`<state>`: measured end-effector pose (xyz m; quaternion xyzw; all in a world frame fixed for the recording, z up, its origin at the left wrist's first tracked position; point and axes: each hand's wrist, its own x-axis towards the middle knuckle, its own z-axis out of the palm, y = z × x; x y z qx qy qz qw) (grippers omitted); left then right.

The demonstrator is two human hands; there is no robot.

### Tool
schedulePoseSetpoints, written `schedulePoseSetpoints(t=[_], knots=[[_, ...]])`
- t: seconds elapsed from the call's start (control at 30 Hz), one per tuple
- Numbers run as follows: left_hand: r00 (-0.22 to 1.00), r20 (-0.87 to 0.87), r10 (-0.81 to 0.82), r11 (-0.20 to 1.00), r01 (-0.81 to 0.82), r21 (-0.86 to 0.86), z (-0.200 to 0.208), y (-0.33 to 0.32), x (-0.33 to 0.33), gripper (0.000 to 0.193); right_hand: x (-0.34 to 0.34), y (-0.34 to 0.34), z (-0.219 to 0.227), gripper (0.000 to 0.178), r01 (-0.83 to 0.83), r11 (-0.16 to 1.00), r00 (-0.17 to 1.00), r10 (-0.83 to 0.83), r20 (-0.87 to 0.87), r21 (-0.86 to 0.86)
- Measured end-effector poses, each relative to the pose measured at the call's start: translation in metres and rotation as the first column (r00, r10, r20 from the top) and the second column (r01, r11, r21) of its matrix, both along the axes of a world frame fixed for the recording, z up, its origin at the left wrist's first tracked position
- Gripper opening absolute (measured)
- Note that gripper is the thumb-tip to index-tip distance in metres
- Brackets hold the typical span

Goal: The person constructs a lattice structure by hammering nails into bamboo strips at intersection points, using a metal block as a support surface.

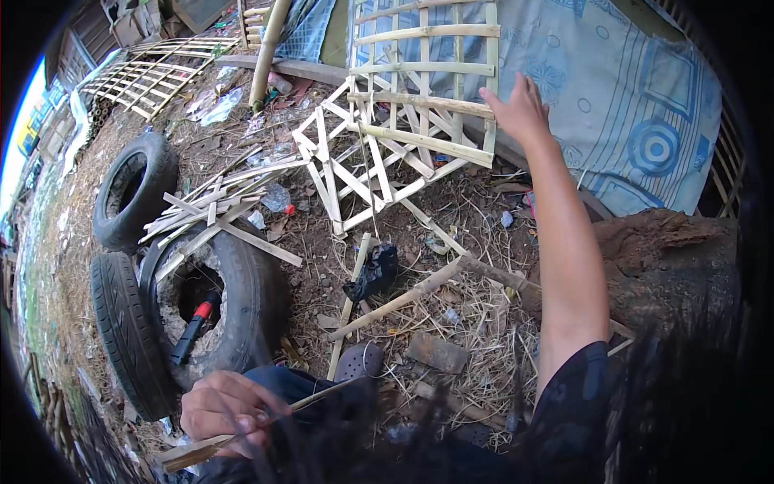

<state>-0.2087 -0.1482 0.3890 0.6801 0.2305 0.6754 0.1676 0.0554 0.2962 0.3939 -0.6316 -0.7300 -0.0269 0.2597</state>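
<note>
Two hands busy | left hand (228,411) pinching bamboo strip (318,395) | right hand (520,109) spread on bamboo lattice (419,97) | risk: lattice may tip.

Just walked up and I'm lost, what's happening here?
A person is working outdoors with bamboo. The right hand reaches out and rests on a bamboo lattice propped against a blue cloth. The left hand grips a thin bamboo strip. Loose slats lie on old tyres nearby.
</note>
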Motion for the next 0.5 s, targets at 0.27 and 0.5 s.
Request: schedulePoseSetpoints(t=[0.27, 0.5], knots=[[0.974, 0.079, 0.212, 0.973, -0.204, -0.104, 0.002, -0.008, 0.013, 0.015, 0.096, -0.115, 0.041, 0.071, -0.312, 0.941, 0.948, 0.300, -0.104, -0.131], [0.952, -0.008, 0.305, 0.945, -0.303, -0.121, 0.008, 0.005, 0.034, 0.027, 0.202, -0.328, 0.047, 0.062, -0.204, 0.960, 0.903, 0.107, -0.415, -0.195]])
